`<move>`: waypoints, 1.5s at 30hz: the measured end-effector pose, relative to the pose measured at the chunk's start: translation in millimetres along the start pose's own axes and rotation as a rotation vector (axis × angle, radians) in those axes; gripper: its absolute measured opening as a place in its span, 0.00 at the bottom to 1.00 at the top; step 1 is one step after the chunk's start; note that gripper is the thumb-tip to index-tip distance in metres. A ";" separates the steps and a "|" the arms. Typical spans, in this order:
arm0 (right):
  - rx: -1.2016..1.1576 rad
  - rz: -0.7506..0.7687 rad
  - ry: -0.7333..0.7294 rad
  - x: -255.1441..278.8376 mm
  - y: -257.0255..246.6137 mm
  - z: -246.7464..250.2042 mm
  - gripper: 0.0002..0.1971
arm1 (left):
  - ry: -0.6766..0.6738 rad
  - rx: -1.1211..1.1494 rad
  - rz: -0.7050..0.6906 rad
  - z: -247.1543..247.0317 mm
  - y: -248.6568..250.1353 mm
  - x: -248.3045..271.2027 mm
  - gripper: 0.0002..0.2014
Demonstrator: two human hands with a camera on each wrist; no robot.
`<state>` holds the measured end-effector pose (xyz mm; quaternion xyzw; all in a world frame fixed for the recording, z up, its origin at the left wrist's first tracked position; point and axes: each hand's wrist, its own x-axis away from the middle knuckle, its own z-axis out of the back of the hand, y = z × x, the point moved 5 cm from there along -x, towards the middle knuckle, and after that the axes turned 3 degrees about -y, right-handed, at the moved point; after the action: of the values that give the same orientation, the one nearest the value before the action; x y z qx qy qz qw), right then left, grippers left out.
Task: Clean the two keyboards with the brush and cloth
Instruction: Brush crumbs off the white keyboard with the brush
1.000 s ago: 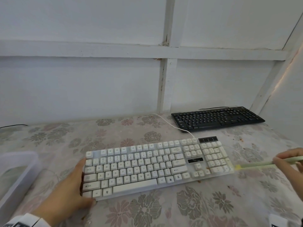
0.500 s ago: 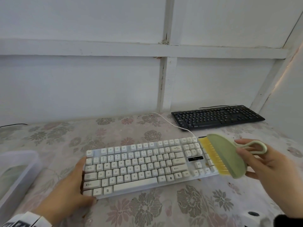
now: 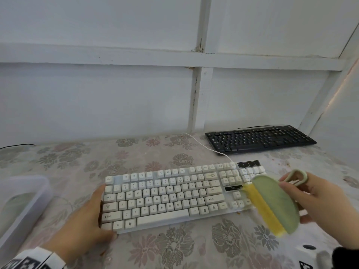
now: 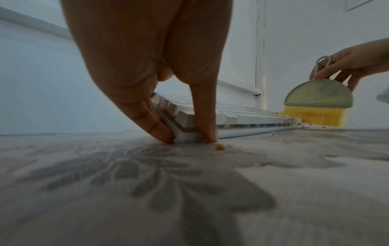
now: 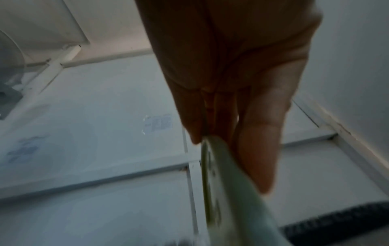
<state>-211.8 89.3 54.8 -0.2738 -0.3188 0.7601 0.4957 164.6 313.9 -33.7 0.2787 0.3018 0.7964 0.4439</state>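
A white keyboard [image 3: 165, 197] lies on the floral tablecloth in front of me. My left hand [image 3: 95, 216] grips its near-left corner, fingers along the left edge and thumb on the front edge [image 4: 207, 133]. My right hand [image 3: 300, 199] holds a green half-round brush [image 3: 275, 202] by its loop handle. The yellow bristles [image 4: 313, 116] hang over the keyboard's right end, by the arrow keys. In the right wrist view the brush [image 5: 227, 191] shows edge-on and blurred. A black keyboard [image 3: 260, 140] lies at the back right against the wall.
A clear plastic container [image 3: 38, 193] stands at the left edge; something pale green inside is blurred. The white keyboard's cable [image 3: 206, 148] runs back toward the wall. Small orange crumbs [image 4: 219, 147] lie near the keyboard. White walls close in behind and on the right.
The brush came in from the right, turned its green back to me, and has slid down the keyboard's right end toward me. The left hand has stayed put.
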 end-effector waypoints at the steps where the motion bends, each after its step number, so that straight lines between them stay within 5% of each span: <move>1: 0.027 0.000 -0.008 2.0 -2.6 6.5 0.10 | 0.002 0.002 0.007 0.2 2.5 0.8 0.47; 7: 0.076 0.003 -0.021 11.9 -20.4 26.1 0.03 | 0.017 -0.016 0.023 1.3 7.8 4.2 0.45; 10: -0.008 -0.014 -0.038 16.4 -19.0 25.6 0.39 | 0.007 -0.019 0.024 0.8 2.5 3.2 0.47; 12: -0.044 -0.029 -0.022 16.3 -10.0 27.5 0.47 | -0.002 0.001 0.014 0.1 -0.7 2.3 0.48; 26: -0.302 -0.186 0.090 20.1 47.7 46.2 0.48 | -0.045 0.025 -0.026 0.2 -2.3 -0.8 0.48; 34: -0.400 -0.112 0.091 20.7 39.8 34.6 0.45 | -0.050 0.045 0.032 2.3 -8.0 -1.8 0.45; 45: -0.557 -0.092 0.093 12.9 29.9 20.6 0.49 | -0.071 -0.221 0.133 -2.9 -16.8 -8.5 0.47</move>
<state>-248.8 87.7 44.2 -0.4191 -0.5042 0.6065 0.4497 175.4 312.9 -49.3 0.2754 0.1770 0.8422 0.4284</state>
